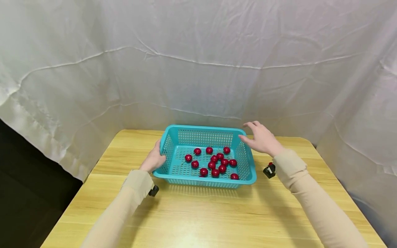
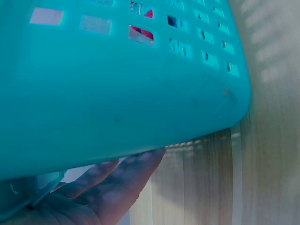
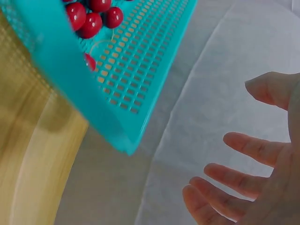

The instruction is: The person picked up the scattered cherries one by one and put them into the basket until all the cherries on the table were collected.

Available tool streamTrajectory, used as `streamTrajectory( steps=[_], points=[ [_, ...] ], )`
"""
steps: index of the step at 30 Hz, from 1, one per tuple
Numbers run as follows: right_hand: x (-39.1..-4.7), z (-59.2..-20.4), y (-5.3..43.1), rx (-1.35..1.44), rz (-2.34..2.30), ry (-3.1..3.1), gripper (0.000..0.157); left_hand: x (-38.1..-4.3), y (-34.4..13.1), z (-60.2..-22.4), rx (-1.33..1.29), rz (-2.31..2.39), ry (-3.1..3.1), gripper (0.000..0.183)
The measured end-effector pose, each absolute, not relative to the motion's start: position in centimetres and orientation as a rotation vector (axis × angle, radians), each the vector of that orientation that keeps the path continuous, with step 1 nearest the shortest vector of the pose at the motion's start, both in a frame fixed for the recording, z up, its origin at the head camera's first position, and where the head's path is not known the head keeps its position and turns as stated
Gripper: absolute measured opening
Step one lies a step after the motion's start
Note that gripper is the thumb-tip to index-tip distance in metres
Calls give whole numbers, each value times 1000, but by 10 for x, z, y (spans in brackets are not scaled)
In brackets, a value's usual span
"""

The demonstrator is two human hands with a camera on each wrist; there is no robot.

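Note:
A turquoise plastic basket [image 1: 204, 181] with slotted walls stands on the wooden table. Several red cherries [image 1: 215, 173], some with thin stems, lie loose on its floor, most of them toward the right half. At the basket's left end my left hand [image 1: 152, 159] grips the rim, thumb on the upper side. In the left wrist view, the fingers [image 2: 136, 180] show under the basket's edge, partly hidden by it. Beside the right end hovers my right hand [image 1: 262, 138], fingers spread and loosely bent. A gap separates that hand [image 3: 262, 173] from the basket wall in the right wrist view.
The wooden table [image 1: 198, 217] extends in front of the basket and to both sides. Behind it hangs a pale curtain [image 1: 198, 86]. A small black wrist camera [image 1: 269, 171] sits below the right cuff, with a bit of red beside it. Dark space lies at the left.

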State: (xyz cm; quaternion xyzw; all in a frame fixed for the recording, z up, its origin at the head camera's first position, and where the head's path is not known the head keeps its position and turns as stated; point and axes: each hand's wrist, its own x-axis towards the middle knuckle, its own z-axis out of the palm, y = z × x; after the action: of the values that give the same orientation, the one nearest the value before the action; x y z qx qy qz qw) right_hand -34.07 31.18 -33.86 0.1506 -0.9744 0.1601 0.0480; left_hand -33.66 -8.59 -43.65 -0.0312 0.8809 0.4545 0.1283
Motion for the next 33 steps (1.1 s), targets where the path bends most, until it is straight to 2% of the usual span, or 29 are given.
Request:
streamTrajectory(
  steps=[13,33],
  points=[
    [-336,-354,360,370,588,-2926,59,-337,-85,-435,-78,1325,2560,83],
    [-324,-409,433,201,609,-3093,66,-338,-86,-436,-71,1327,2564,83]
  ],
)
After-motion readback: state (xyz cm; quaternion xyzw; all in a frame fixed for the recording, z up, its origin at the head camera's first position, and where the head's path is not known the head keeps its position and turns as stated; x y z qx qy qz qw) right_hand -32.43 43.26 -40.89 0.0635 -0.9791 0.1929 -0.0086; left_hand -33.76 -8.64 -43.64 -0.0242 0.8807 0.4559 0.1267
